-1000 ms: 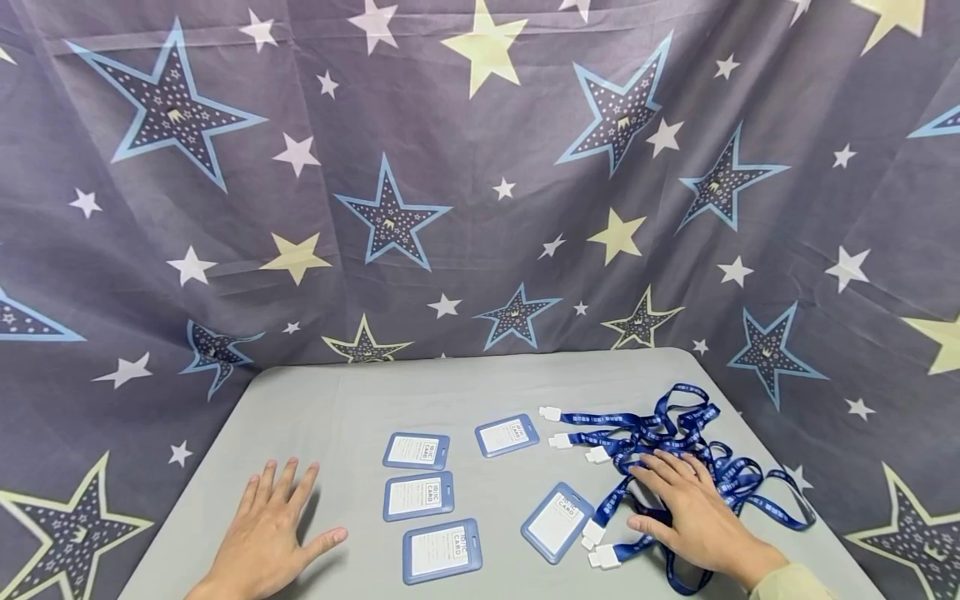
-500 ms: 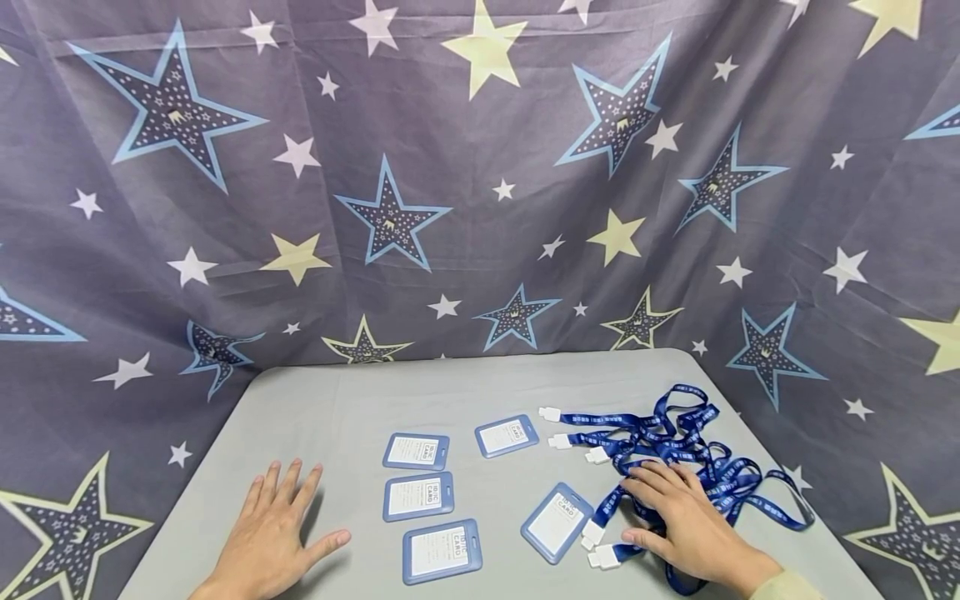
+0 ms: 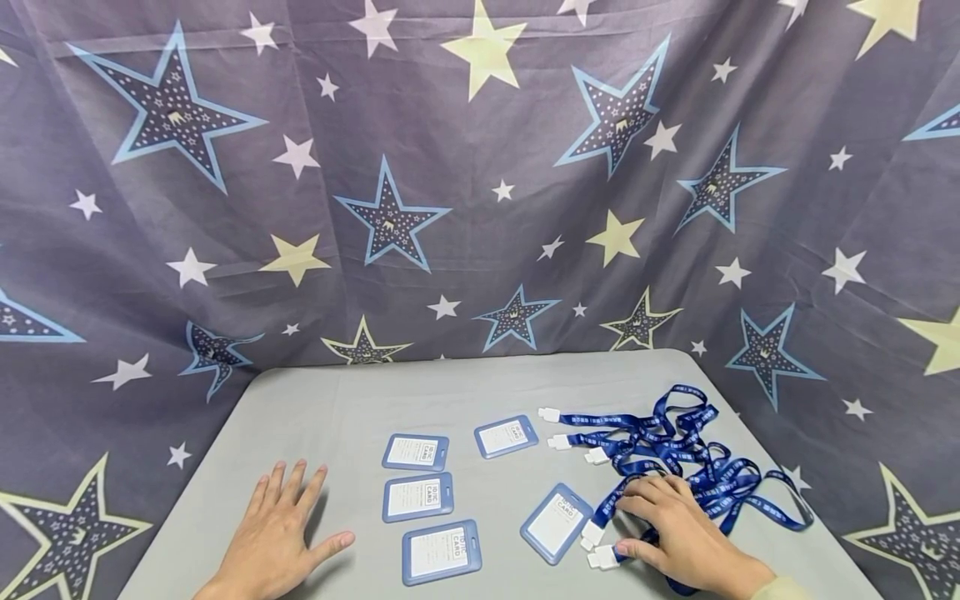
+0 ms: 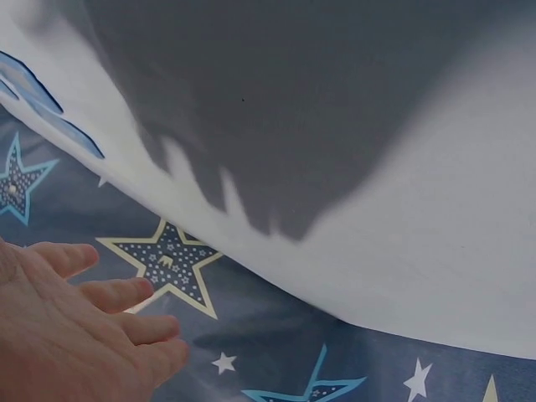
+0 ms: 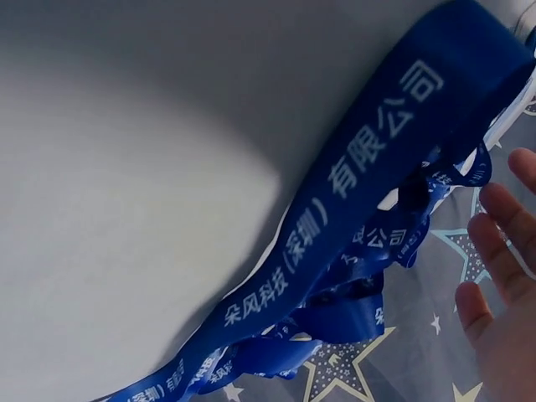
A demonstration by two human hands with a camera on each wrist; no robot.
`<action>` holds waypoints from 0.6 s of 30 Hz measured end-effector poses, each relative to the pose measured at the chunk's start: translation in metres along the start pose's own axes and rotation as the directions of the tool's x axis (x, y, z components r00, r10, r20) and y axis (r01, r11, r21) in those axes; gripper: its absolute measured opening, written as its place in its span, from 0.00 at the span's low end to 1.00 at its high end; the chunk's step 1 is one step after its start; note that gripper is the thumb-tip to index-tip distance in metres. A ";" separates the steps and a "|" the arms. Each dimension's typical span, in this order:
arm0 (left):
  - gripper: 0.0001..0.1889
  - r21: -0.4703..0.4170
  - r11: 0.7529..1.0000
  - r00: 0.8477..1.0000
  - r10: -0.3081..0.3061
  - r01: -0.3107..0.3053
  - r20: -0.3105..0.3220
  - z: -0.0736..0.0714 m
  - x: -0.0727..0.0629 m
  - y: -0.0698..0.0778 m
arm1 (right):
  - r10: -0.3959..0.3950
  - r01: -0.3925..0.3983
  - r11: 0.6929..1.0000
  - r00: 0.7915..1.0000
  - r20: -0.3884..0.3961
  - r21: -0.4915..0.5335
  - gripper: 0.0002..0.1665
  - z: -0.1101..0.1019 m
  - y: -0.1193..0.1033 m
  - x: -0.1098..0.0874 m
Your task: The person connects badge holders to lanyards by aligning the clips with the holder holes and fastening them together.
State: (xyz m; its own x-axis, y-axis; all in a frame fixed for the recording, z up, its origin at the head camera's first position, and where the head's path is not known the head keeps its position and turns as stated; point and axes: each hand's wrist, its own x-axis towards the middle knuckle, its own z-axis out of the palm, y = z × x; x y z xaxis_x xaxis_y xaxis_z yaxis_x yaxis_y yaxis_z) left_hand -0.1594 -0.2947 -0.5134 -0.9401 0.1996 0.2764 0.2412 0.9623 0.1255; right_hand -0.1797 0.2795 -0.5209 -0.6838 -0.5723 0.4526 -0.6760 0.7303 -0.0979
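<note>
My right hand point(image 3: 678, 533) hovers low at the near left part of a heap of blue lanyards point(image 3: 723, 492), fingers slightly bent and spread, nothing gripped. Its thumb tip is right beside a white plastic clip point(image 3: 602, 558). A lanyard strap point(image 5: 360, 167) with white lettering arcs past the fingers in the right wrist view. Just left of that hand, a blue-framed badge holder point(image 3: 555, 523) lies tilted. My left hand point(image 3: 273, 533) is spread flat over the left part of the table, holding nothing; in the left wrist view its fingers point(image 4: 117, 293) are spread apart.
Three badge holders lie in a column, the nearest one point(image 3: 441, 552) closest to me. Another badge holder point(image 3: 507, 437) lies further back. A star-printed curtain point(image 3: 465, 142) hangs behind and around the grey table point(image 3: 322, 400).
My right hand has moved left and slightly toward me, its fingers bending more, with the thumb closer to the near white clip. The left hand has shifted slightly right.
</note>
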 end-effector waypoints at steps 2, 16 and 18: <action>0.56 0.000 1.000 1.000 0.000 0.000 -0.001 0.000 0.000 0.000 | -0.020 0.020 1.000 1.000 -0.006 0.010 0.24 0.001 -0.001 0.000; 0.56 -0.002 1.000 1.000 0.001 -0.001 0.000 0.002 0.000 0.002 | -0.095 0.096 0.992 0.995 -0.022 0.076 0.20 0.003 -0.012 0.002; 0.56 -0.004 1.000 1.000 0.002 -0.002 0.001 0.003 0.001 0.002 | -0.099 0.100 0.992 0.995 -0.015 0.074 0.20 0.004 -0.014 0.002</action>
State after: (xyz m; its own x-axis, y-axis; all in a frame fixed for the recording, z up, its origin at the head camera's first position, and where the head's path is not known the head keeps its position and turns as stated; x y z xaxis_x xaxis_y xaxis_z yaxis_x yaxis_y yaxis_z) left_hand -0.1602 -0.2924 -0.5155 -0.9398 0.2018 0.2757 0.2442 0.9611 0.1288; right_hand -0.1727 0.2670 -0.5224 -0.6095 -0.6363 0.4729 -0.7593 0.6400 -0.1174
